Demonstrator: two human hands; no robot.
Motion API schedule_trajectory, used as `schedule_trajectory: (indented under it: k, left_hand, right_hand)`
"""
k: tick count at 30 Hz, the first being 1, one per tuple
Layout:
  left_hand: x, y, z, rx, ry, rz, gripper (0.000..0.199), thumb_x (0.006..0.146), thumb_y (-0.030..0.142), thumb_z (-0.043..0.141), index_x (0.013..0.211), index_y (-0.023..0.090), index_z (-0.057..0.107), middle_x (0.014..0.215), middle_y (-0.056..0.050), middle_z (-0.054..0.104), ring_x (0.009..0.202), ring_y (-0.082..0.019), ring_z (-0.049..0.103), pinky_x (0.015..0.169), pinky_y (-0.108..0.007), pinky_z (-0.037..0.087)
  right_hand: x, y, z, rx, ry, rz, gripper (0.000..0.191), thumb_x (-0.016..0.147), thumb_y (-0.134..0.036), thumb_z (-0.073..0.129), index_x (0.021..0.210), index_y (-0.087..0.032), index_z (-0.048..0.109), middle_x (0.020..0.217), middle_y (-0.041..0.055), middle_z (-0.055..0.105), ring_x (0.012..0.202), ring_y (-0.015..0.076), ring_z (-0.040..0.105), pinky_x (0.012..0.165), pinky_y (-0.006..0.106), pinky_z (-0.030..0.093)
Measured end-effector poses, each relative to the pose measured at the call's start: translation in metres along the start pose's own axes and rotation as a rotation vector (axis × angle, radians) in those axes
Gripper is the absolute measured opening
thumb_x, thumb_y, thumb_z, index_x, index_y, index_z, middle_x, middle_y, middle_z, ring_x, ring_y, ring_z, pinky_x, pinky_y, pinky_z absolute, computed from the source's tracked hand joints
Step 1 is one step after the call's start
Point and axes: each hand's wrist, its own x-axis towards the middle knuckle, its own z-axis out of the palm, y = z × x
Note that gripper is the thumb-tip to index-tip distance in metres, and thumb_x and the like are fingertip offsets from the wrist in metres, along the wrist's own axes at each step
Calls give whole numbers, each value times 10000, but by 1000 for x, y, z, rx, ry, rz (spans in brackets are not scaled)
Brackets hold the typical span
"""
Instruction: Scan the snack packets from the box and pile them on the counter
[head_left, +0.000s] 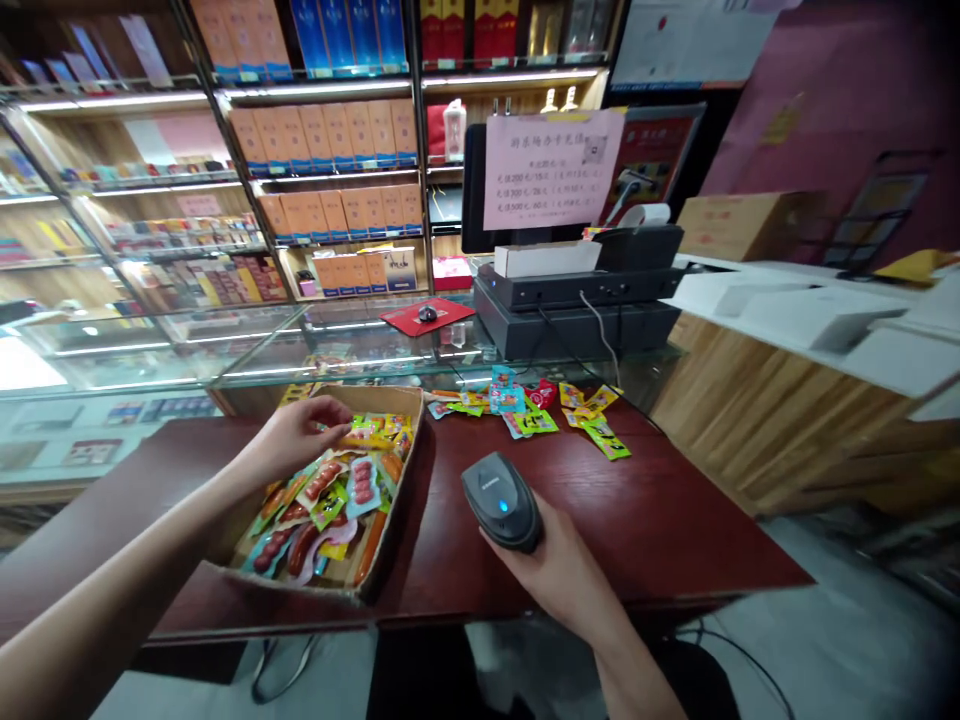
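A dark barcode scanner (501, 500) with a blue light is gripped in my right hand (559, 565), above the dark red table. My left hand (304, 430) is over the upper left of a shallow cardboard box (414, 425), fingers bent together at a yellow packet (367, 440); its fingertips seem to pinch the packet's end. Sausages and small colourful packets fill the box, among them a pink-and-blue pack (363, 487). Beyond the scanner lie loose green packets (536, 418), blue ones (507, 398) and yellow ones (600, 400).
The red table (675, 520) meets a glass counter (345, 345) carrying a red mouse pad (450, 314) and a black cash register unit (555, 325). A cable (600, 325) hangs from the unit onto the table. Shelves with orange boxes (330, 135) stand behind.
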Motion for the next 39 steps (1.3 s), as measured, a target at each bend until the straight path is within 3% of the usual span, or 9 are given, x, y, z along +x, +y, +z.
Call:
schedule_trajectory:
  k: [3,7,12,18,22,26,29,33,39]
  left_hand:
    - [-4,0,2,-62,-4,-34,345,754,484,644,899,172,667,844,-39,728,772,-198,666,705,-277,528]
    - [14,24,36,-46,-66,27,292,796,452,606,861,175,669,809,-29,721,734,-179,660,678,-267,520]
    - [65,74,101,-52,-228,224,213,814,361,583,875,179,676,846,-27,724,759,-165,661,714,-260,509]
    - [135,123,189,45,-347,391,166,814,297,582,878,181,681,828,-38,716,750,-169,650,699,-255,479]
    - [171,136,242,260,-413,400,254,818,339,612,992,174,694,959,-89,714,889,-223,660,791,-291,481]
    - [190,135,280,459,-408,395,442,806,443,644,1147,163,657,1104,-142,673,1036,-283,623,891,-336,466]
    - [195,134,295,520,-375,391,514,796,480,652,1192,153,633,1122,-152,657,1058,-299,610,901,-350,464]
    - [194,139,299,555,-313,410,508,732,418,736,1153,148,645,1107,-146,672,1103,-326,583,917,-382,444]
    - [182,138,280,230,-319,372,98,799,254,638,851,170,642,784,-52,690,757,-200,634,678,-285,441]
  right_hand:
    - [6,2,-1,12,-16,-6,335,775,-197,649,1110,-199,649,1044,68,748,961,258,705,841,338,543]
    - [6,9,-15,25,26,6,351,776,-186,649,1127,-206,641,1036,63,748,950,248,706,839,328,543]
    - [4,25,-44,-1,118,59,298,783,-193,644,1080,-215,645,986,52,753,893,235,716,791,304,552]
    - [5,55,-77,-5,193,152,385,778,-171,628,1160,-219,628,1058,63,744,964,248,711,845,323,552]
    - [2,72,-98,-36,243,211,360,781,-172,626,1135,-235,635,1054,49,748,949,238,715,832,307,554]
    - [-2,87,-114,-55,291,250,372,787,-184,638,1156,-230,633,1063,50,747,931,233,718,829,299,550]
    - [-4,97,-121,-57,297,285,379,794,-198,644,1171,-233,628,1045,36,751,887,221,724,799,295,557]
    - [-4,102,-122,-31,284,276,399,793,-171,635,1186,-238,620,1070,25,743,923,210,714,829,294,547]
    - [-5,87,-113,-9,252,225,404,792,-158,635,1184,-253,609,1102,24,730,976,206,702,870,293,532]
